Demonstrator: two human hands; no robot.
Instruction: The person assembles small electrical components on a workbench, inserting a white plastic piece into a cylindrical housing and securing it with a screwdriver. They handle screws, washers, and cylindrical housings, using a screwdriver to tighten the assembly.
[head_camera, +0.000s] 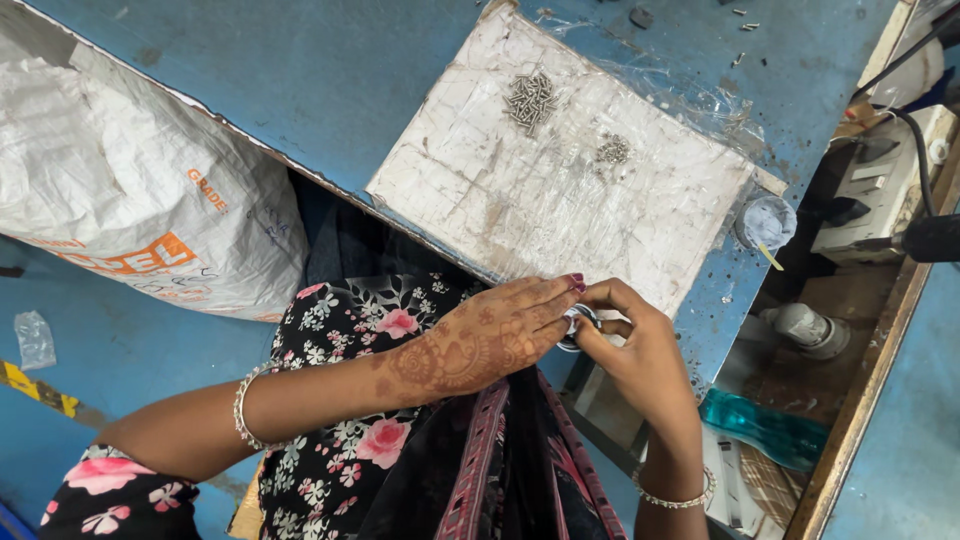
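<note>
A blue-painted workbench (330, 70), scuffed and speckled with grit, fills the upper part of the view, a worn white board (480, 210) wrapped in clear plastic lying tilted across its edge. A bulging white woven sack (120, 190) sits at the left over a blue floor (110, 350) marked with a strip of yellow-and-black tape (38, 388), a scrap of clear plastic (34, 338) lying nearby. At the right, a wood-framed recess (860, 400) holds a white switch box (885, 180) with black cables (915, 140), under even, soft light.
</note>
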